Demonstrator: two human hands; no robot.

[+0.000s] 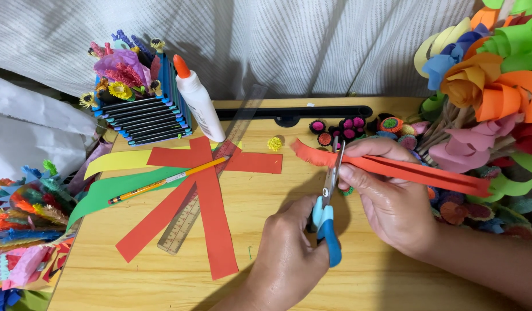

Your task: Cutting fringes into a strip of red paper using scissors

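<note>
My left hand (289, 259) grips blue-handled scissors (328, 207), blades pointing up and closed across the fringed end of a long orange-red paper strip (427, 173). My right hand (392, 196) pinches that strip just right of the blades and holds it level above the wooden table (162, 282). The strip's left end (309, 152) shows fine cuts along its edge.
Red (211, 201), green (113, 193) and yellow paper strips lie on the left with a pencil (162, 183) and a clear ruler (188, 216). A glue bottle (199, 106) leans on a blue box (148, 118). Paper flowers (484, 86) crowd the right; small rolled flower centres (349, 129) lie behind.
</note>
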